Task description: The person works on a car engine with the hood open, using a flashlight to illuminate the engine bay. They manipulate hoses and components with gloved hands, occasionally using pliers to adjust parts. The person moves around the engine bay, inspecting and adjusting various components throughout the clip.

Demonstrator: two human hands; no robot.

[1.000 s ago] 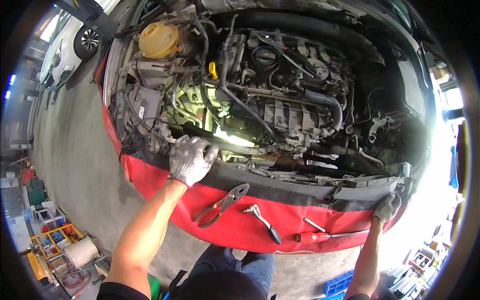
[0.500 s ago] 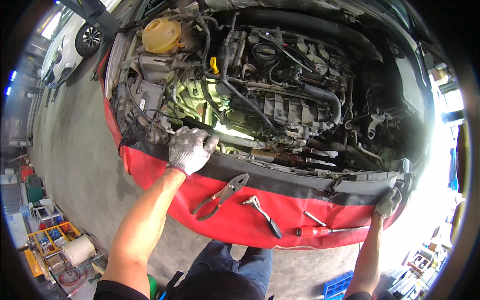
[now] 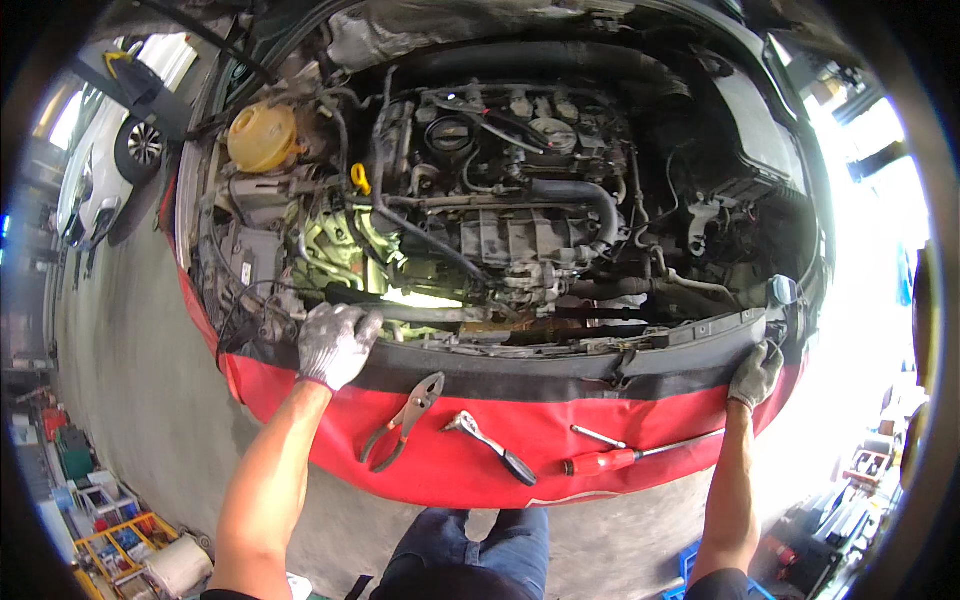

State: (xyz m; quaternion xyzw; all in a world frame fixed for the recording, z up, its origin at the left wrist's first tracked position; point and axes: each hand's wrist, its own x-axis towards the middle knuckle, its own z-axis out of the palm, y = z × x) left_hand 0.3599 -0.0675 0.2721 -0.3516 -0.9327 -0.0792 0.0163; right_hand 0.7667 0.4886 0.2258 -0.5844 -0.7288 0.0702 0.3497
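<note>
My left hand (image 3: 338, 345), in a grey-white work glove, is curled over the front edge of the car's engine bay (image 3: 470, 365), beside a dark hose and a bright light shining below. Its fingertips are hidden. At the right front corner, my gloved right hand (image 3: 757, 374) grips the same edge near a pale cap (image 3: 783, 290). Slip-joint pliers (image 3: 405, 420) with orange-lined handles lie on the red fender cover (image 3: 330, 440) below my left hand. Further right on it are a ratchet (image 3: 492, 448), a small metal extension bar (image 3: 599, 436) and a red-handled screwdriver (image 3: 605, 461).
The engine (image 3: 510, 220) fills the bay, with a yellow coolant tank (image 3: 262, 138) at the far left and a black box (image 3: 755, 140) at the right. A white car (image 3: 100, 195) stands beyond. Tool bins (image 3: 125, 545) sit on the floor at lower left.
The whole scene has shifted left in view, with more of the bay's far side showing. Both hands keep about the same places on the front edge; the tools lie where they were.
</note>
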